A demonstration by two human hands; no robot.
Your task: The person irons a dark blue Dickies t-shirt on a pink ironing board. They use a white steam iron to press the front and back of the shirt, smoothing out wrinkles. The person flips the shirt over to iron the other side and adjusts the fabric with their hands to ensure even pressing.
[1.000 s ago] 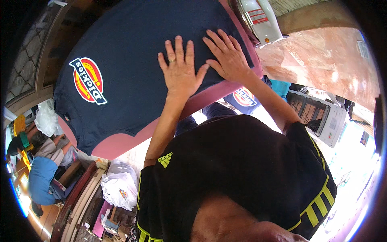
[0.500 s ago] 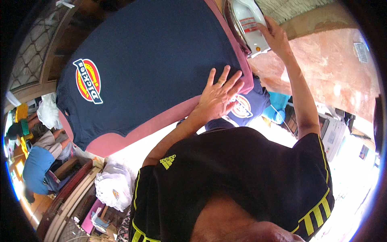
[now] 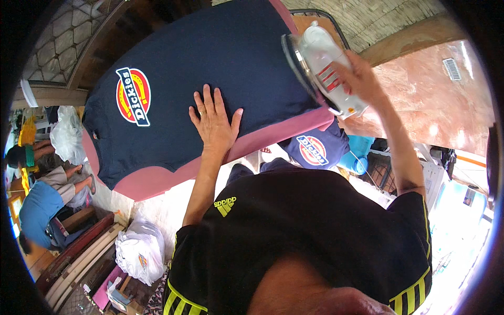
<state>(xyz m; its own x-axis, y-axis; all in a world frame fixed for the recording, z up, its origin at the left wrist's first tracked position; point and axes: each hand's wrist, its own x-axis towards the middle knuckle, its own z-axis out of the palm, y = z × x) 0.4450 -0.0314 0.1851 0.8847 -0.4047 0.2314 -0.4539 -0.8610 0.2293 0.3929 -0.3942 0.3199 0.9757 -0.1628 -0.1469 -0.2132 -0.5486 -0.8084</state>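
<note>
Navy T-shirt point(image 3: 210, 68) lies spread over the pink ironing board point(image 3: 157, 181). Your left hand point(image 3: 214, 122) presses flat on it, fingers wide; your right hand point(image 3: 362, 79) grips the iron point(image 3: 320, 65) above the shirt's right edge. Pressing seems about to begin: lower it flat, clear of your left hand.

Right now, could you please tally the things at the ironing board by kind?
Navy cotton T-shirts with a round badge: 2
White plastic clothes iron, gripped by the right hand: 1
Pink padded ironing board: 1
Total: 4
</note>
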